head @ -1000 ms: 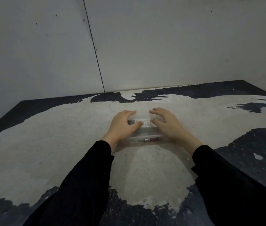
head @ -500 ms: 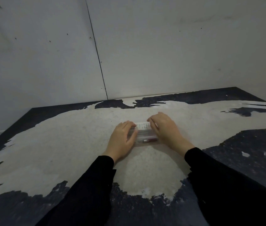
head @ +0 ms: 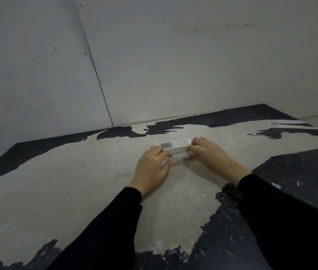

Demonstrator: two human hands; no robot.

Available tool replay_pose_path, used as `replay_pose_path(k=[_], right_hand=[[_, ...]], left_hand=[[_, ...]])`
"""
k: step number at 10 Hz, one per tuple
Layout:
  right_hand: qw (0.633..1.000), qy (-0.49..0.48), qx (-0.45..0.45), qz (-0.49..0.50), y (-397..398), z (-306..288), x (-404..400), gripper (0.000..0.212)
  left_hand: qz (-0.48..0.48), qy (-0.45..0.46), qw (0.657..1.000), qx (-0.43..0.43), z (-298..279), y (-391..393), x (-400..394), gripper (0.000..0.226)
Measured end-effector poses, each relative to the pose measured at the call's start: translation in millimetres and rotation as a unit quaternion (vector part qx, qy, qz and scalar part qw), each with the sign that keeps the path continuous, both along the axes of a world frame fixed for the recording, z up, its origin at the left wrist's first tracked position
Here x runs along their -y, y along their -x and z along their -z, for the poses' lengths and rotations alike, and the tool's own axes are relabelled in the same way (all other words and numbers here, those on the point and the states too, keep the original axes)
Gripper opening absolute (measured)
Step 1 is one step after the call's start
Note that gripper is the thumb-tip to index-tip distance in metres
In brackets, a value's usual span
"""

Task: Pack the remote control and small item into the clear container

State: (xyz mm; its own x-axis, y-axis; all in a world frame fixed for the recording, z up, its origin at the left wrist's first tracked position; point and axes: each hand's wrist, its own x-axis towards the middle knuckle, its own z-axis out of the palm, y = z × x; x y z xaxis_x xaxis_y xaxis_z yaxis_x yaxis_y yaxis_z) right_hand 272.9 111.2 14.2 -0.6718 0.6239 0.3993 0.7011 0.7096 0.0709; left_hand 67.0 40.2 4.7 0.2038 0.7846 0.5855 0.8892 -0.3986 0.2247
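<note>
Clear container (head: 175, 157) gripped at both ends, toward the table's (head: 76, 182) far edge: left hand (head: 153, 168) and right hand (head: 208, 152) curled around it. Remote control (head: 175, 143) seen at its far side; small item not made out. Even pressure at both ends is advised, contents kept level.

The light is dim, flat and greyish, with no glare. A soft shadow spreads on the counter (head: 193, 191) just below the hands. Wide-angle distortion bends the wall seam (head: 95, 75) and counter edges. The picture is soft and slightly blurred throughout.
</note>
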Motion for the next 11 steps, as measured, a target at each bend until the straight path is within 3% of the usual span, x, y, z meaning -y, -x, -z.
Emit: replay_pose_path(k=[1,2,3,5,7,10,11], right_hand=[[0.994,-0.028,0.002,0.105,-32.0,0.3,-22.8,0.015],[0.973,-0.012,-0.01,0.231,-64.0,1.5,-47.3,0.028],[0.958,0.06,-0.093,0.266,-86.9,-2.2,-73.4,0.04],[0.938,0.106,-0.035,0.329,-129.3,7.2,-127.4,0.055],[0.924,0.111,-0.002,0.365,-143.5,-0.2,-178.6,0.047],[0.903,0.168,-0.019,0.395,-136.3,7.1,-197.7,0.067],[0.921,0.112,-0.041,0.37,-130.3,12.9,-188.3,0.063]], left_hand=[[0.025,0.039,0.999,0.012,-3.5,-41.4,-29.3,0.027],[0.053,0.101,0.993,0.009,-6.4,-84.9,-66.1,0.041],[0.055,0.139,0.988,-0.027,-7.5,-119.8,-104.8,0.048],[0.072,0.174,0.979,-0.071,-12.9,-169.0,-177.8,0.049],[0.065,0.139,0.982,-0.113,-16.4,-199.2,-223.4,0.04],[0.022,0.17,0.958,-0.229,-8.0,-199.6,-246.9,0.053],[0.03,0.156,0.964,-0.213,-9.1,-188.4,-231.2,0.054]])
